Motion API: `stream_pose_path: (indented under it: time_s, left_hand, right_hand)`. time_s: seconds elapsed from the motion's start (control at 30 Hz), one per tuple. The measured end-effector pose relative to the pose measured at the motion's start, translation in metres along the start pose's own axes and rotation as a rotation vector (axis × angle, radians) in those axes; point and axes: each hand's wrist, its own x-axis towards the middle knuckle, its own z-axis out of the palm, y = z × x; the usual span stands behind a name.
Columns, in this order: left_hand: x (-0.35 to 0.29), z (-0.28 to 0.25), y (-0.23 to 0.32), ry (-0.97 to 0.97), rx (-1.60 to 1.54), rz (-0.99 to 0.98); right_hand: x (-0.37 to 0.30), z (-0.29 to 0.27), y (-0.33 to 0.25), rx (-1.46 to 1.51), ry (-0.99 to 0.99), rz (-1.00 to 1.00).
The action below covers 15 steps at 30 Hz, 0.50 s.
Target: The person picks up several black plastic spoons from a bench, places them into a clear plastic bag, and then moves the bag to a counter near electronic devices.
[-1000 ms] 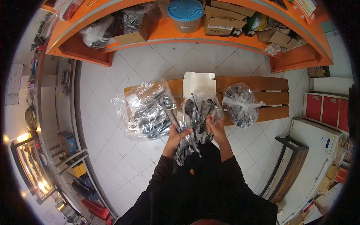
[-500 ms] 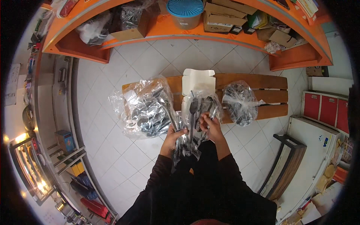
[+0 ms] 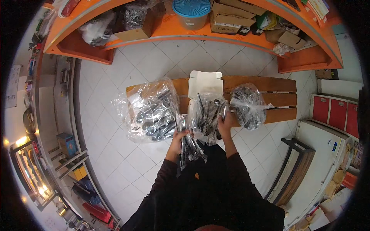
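Observation:
My left hand (image 3: 176, 143) is closed round a narrow clear plastic bag (image 3: 191, 148) with dark utensils in it, held in front of my body. My right hand (image 3: 226, 125) grips the right side of another clear bag (image 3: 208, 119), which holds black spoons with handles pointing different ways. That bag lies at the near end of an open white carton (image 3: 205, 84), whose flap stands toward the far side. To the left spreads a large clear bag (image 3: 156, 113) of black spoon-like utensils. A gathered clear bag (image 3: 248, 107) with dark contents sits to the right.
All of it rests on a slatted wooden bench (image 3: 275, 82) over a tiled floor (image 3: 115, 154). Beyond stands an orange shelf (image 3: 162, 36) with a blue-lidded tub (image 3: 191, 15) and cardboard boxes (image 3: 231, 17). A dark-framed wooden bench (image 3: 295, 173) leans at the right.
The loose black spoon that stood upright between my hands is no longer separate there. My right hand has moved right, to the side of the middle bag, and the bag's opening looks wider.

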Motion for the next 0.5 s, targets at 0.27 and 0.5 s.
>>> stream_pose_path:
  time_s: [0.27, 0.5]
  left_hand:
    - [0.045, 0.011, -0.006, 0.143, 0.796, 0.301]
    - [0.15, -0.013, -0.031, 0.161, 1.091, 0.526]
  right_hand:
    - [0.018, 0.038, 0.063, -0.748, 0.112, 0.135]
    - [0.0, 0.037, 0.031, -0.792, 0.102, 0.002]
